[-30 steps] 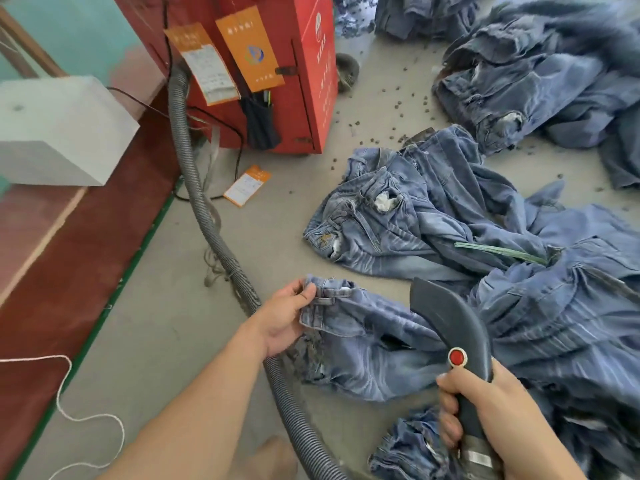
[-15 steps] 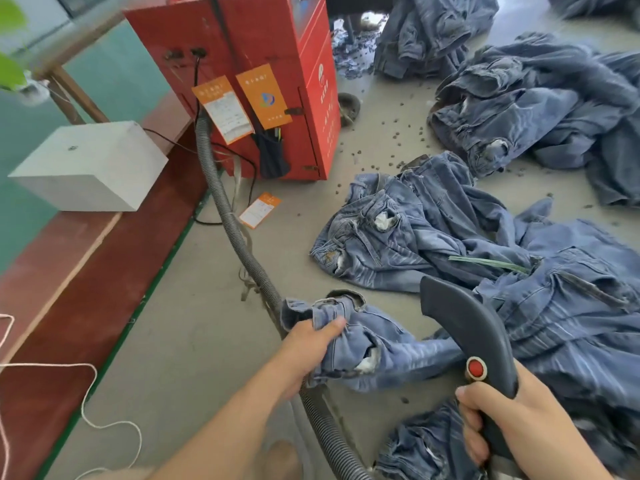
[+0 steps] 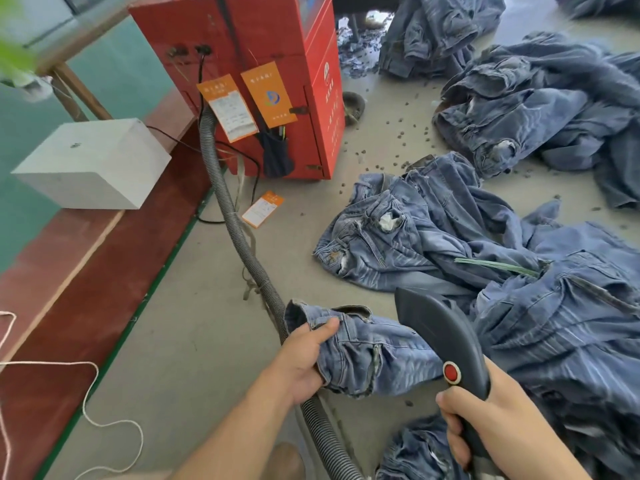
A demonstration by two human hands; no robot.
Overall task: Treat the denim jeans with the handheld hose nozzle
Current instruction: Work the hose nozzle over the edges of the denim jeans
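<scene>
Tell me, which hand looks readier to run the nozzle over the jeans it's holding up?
Right, probably. The right hand already grips the nozzle, whose head sits beside the lifted jeans. The left hand is busy holding them by the waistband.

The nozzle's [image 3: 446, 344] mouth faces away, unseen; its handle runs off the near edge under the right hand [image 3: 485, 424]. The left hand [image 3: 304, 358] hides part of the hose [image 3: 239, 233]. Print on the orange tags [image 3: 268, 95] is too small to read
</scene>
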